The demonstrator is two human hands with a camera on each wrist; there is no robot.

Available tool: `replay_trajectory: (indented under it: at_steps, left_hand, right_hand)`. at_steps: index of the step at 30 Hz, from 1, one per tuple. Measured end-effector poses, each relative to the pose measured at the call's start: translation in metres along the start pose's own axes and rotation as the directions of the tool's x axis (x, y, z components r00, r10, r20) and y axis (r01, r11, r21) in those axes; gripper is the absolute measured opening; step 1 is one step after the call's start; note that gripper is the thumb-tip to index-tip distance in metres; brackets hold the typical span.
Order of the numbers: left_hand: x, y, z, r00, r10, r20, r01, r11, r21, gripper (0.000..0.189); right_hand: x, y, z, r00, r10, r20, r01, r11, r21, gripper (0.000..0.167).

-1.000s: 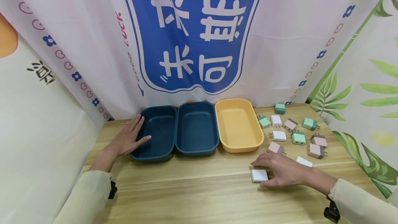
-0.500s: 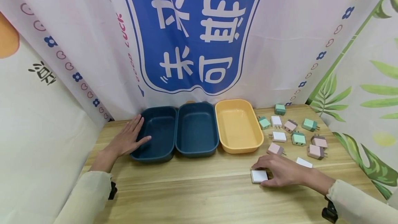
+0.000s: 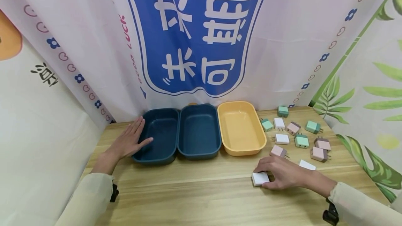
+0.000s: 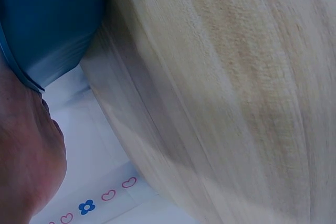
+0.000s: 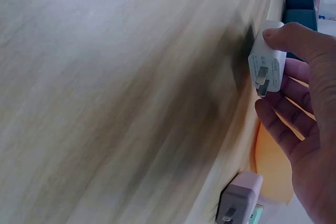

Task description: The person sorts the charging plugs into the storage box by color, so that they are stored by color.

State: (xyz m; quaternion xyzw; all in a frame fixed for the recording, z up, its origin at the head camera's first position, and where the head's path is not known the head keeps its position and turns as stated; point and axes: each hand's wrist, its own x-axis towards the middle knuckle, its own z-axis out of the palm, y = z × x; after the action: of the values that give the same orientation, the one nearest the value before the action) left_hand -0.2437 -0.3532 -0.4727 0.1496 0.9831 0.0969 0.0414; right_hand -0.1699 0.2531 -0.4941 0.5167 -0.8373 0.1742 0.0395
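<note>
My right hand (image 3: pixel 281 173) pinches a white charger plug (image 3: pixel 259 179) between thumb and fingers, low over the wooden table. In the right wrist view, the thumb lies on one side of the white charger (image 5: pixel 269 56), and its two flat prongs point back toward the wrist. My left hand (image 3: pixel 127 143) rests on the left rim of the left dark blue tray (image 3: pixel 163 133), its fingers straight and the thumb reaching over the inside. Only part of the left hand (image 4: pixel 29 150) shows in the left wrist view, beside the tray's outer wall.
A second dark blue tray (image 3: pixel 199 132) and a yellow tray (image 3: pixel 242 128) stand in line beside the first. Right of them lie several charger plugs: green (image 3: pixel 302 141), pink (image 3: pixel 319 153) and white (image 3: pixel 282 139). A printed curtain (image 3: pixel 273 62) hangs behind the table.
The right hand has tightened on the white charger and shifted it slightly left and toward the person, tilting it a little. The left hand stays on the tray.
</note>
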Motion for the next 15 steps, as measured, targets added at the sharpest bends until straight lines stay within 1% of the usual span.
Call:
replay_trajectory:
  at_steps: [3, 6, 11, 15]
  left_hand:
    - [0.001, 0.000, 0.000, 1.000, -0.004, 0.017, 0.004, 1.000, 0.012, 0.101]
    - [0.001, 0.001, -0.001, 1.000, -0.004, 0.026, 0.004, 1.000, 0.011, 0.102]
    - [0.001, 0.001, -0.001, 1.000, -0.004, 0.028, 0.004, 1.000, 0.017, 0.102]
    - [0.000, 0.002, -0.002, 1.000, -0.006, 0.029, 0.005, 1.000, 0.028, 0.102]
  right_hand:
    - [0.002, -0.001, -0.002, 1.000, -0.016, -0.004, 0.016, 1.000, 0.018, 0.038]
    - [0.006, -0.004, -0.005, 0.999, -0.033, -0.006, 0.033, 0.998, 0.058, 0.037]
    - [0.019, -0.010, -0.010, 0.998, -0.064, -0.007, 0.064, 0.990, 0.129, 0.037]
    - [0.030, -0.016, -0.013, 0.996, -0.089, -0.023, 0.092, 0.987, 0.132, 0.038]
